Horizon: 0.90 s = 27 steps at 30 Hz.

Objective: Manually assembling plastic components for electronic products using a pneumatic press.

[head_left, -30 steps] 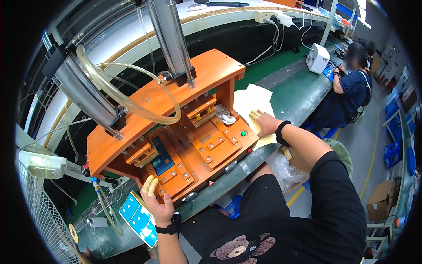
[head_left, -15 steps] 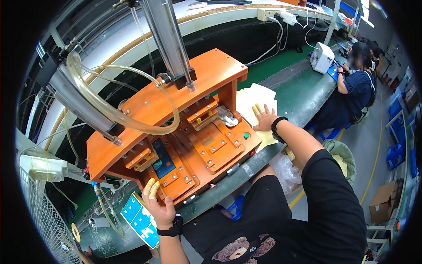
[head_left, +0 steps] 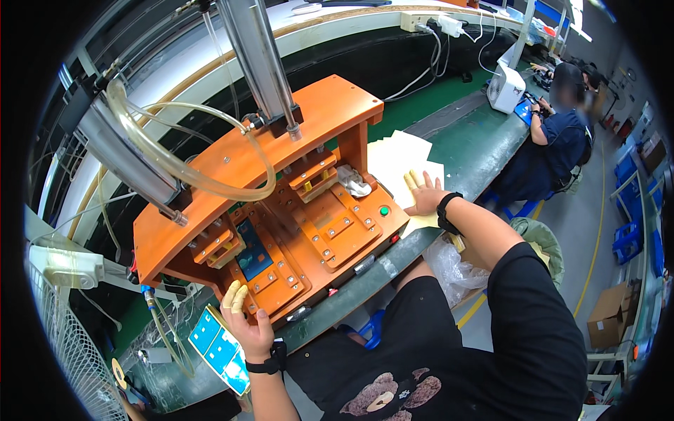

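Note:
An orange press fixture [head_left: 281, 210] with two steel cylinders stands on the green bench in front of me. My left hand [head_left: 247, 324], with finger cots, rests on the front left corner of its base plate, near a blue part [head_left: 251, 257] seated in the left nest. My right hand [head_left: 424, 195] lies flat with fingers spread on a stack of pale yellow sheets [head_left: 404, 163] just right of the fixture. A crumpled white piece [head_left: 353, 182] sits in the right nest. A green button [head_left: 384, 210] is on the base.
A blue and white panel [head_left: 221, 349] lies at the bench's front edge, left of my left wrist. Another person in dark blue [head_left: 558, 137] sits at the far right by a white device [head_left: 505, 88]. A clear plastic bag [head_left: 456, 270] hangs under the bench. Cardboard boxes stand on the floor.
My right hand has slid a little over the yellow sheets next to the fixture. My left hand has stayed at the front left corner.

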{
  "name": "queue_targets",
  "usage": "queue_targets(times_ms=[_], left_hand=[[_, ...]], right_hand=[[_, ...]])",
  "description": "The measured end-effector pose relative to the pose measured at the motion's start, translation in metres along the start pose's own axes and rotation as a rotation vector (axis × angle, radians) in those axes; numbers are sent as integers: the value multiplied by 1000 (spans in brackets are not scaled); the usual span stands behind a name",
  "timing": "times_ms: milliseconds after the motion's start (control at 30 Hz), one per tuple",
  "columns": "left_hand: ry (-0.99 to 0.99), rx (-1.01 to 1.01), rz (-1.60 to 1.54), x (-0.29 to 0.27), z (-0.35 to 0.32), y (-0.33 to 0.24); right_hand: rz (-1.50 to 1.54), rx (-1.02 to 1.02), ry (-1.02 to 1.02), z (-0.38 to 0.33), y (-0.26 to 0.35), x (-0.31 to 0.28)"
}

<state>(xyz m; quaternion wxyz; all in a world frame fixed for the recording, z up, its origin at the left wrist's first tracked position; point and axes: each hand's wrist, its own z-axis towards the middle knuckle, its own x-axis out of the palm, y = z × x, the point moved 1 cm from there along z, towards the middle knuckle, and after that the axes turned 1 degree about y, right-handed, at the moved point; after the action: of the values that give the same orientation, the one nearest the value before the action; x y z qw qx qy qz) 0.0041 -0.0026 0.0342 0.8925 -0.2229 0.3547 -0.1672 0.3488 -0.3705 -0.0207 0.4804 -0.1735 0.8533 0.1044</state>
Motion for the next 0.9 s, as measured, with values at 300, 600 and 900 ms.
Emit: queue_targets(times_ms=[300,600,900], left_hand=[[-15,26,45,0,5,-2],[-3,-6,57,0,5,-1],[12,-23,68,-1,2,0]], right_hand=[[-106,-51,65,9,16,6],[-123,-8,22,45,16,1],[-14,20,-47,48,15,-18]])
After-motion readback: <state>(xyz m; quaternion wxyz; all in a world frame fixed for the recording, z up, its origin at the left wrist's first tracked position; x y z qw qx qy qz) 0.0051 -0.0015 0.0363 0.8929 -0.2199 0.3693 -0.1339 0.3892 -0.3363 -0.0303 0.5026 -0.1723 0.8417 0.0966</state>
